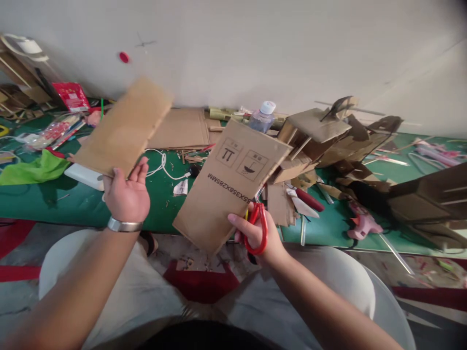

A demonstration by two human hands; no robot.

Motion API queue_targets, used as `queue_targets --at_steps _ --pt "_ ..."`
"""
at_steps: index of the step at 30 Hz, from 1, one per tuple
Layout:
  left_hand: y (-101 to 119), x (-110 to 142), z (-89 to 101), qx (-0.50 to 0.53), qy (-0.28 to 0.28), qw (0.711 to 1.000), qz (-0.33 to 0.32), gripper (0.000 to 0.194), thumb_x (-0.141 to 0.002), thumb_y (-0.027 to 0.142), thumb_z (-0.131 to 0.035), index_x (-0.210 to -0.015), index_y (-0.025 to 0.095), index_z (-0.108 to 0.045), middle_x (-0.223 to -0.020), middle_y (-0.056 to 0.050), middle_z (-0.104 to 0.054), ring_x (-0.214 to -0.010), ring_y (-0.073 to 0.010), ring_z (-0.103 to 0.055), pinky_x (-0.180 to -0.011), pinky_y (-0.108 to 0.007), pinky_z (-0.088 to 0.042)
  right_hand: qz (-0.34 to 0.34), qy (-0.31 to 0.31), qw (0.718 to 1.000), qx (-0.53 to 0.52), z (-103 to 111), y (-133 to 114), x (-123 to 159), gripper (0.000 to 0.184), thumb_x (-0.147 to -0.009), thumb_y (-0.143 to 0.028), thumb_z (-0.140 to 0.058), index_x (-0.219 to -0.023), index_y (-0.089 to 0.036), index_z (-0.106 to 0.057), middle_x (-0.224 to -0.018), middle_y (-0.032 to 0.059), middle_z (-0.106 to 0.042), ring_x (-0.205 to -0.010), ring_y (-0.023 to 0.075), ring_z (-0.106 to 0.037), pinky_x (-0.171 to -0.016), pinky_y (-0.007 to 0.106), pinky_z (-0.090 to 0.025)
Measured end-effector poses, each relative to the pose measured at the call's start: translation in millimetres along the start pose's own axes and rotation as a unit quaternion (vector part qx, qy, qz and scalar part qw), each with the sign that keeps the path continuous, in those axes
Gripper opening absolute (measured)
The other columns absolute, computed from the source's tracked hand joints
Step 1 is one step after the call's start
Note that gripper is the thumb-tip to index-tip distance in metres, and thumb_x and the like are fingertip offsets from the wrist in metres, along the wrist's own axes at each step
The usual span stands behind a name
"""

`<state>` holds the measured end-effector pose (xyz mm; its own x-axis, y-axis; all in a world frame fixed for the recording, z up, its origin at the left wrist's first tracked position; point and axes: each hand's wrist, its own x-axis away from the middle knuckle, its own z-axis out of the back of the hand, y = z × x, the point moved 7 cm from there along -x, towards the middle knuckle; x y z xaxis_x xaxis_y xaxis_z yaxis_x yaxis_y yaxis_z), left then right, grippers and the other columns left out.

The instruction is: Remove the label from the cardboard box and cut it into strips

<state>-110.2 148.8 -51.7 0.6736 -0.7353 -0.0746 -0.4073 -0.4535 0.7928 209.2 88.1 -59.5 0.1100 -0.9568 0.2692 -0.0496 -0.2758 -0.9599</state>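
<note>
Blurrily, left hand [127, 198] grips cardboard [126, 129]; right hand [273, 240], printed cardboard [215, 199] and half-hidden scissors [264, 228].

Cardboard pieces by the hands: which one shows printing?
The piece in the right hand, bearing black symbols; the other piece, at the left hand, looks plain.

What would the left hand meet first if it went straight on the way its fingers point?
Besides the plain cardboard at the left hand, probably the white cable beyond; depth is unclear.
</note>
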Motion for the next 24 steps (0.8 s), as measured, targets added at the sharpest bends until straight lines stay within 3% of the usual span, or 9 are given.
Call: queue_targets --at_steps 4,8,14,19,24 --pt "-17 -16 12.0 0.014 0.014 0.992 0.122 0.019 -0.106 0.017 -0.046 -0.102 0.022 -0.064 -0.098 -0.006 -0.075 -0.099 -0.0186 -0.078 -0.103 -0.036 -0.059 -0.031 -0.055 0.998 0.023 -11 1 2 0.035 -0.08 -0.048 -0.082 -0.083 -0.02 -0.062 -0.055 -0.0043 -0.059 -0.041 0.011 -0.053 -0.038 0.021 -0.04" --pt "-37 -8 13.3 0.011 0.008 0.976 0.219 0.025 -0.109 0.019 -0.044 -0.096 0.017 -0.065 -0.103 -0.008 -0.075 -0.099 -0.0192 -0.077 -0.099 -0.036 -0.061 -0.038 -0.06 0.997 0.039 -11 5 1 0.038 -0.08 -0.049 -0.082 -0.08 -0.021 -0.056 -0.055 -0.0055 -0.056 -0.041 0.0112 -0.054 -0.038 0.021 -0.039" --pt "-43 1 5.4 -0.013 -0.026 0.973 0.229 0.022 -0.107 0.019 -0.05 -0.095 0.017 -0.069 -0.115 -0.011 -0.076 -0.098 -0.0194 -0.076 -0.095 -0.036 -0.061 -0.039 -0.051 0.997 0.038 -8 4 2 0.036 -0.081 -0.048 -0.081 -0.083 -0.021 -0.057 -0.056 -0.0056 -0.056 -0.041 0.0106 -0.052 -0.037 0.021 -0.036" --pt "-50 8 3.1 -0.038 -0.067 0.966 0.246 0.004 -0.091 0.015 -0.072 -0.089 0.018 -0.073 -0.112 -0.009 -0.078 -0.095 -0.0185 -0.075 -0.086 -0.031 -0.06 -0.035 -0.046 0.997 0.042 -8 0 4 0.034 -0.084 -0.047 -0.079 -0.083 -0.022 -0.057 -0.052 -0.0064 -0.054 -0.04 0.0103 -0.049 -0.037 0.021 -0.034" --pt "-48 7 10.5 -0.129 -0.071 0.974 0.173 0.029 -0.074 0.022 -0.09 -0.101 0.021 -0.079 -0.123 -0.007 -0.076 -0.097 -0.0161 -0.071 -0.073 -0.023 -0.054 -0.027 -0.042 0.998 0.048 -4 -3 1 0.033 -0.087 -0.048 -0.077 -0.083 -0.021 -0.058 -0.051 -0.0063 -0.053 -0.039 0.01 -0.048 -0.037 0.021 -0.034"
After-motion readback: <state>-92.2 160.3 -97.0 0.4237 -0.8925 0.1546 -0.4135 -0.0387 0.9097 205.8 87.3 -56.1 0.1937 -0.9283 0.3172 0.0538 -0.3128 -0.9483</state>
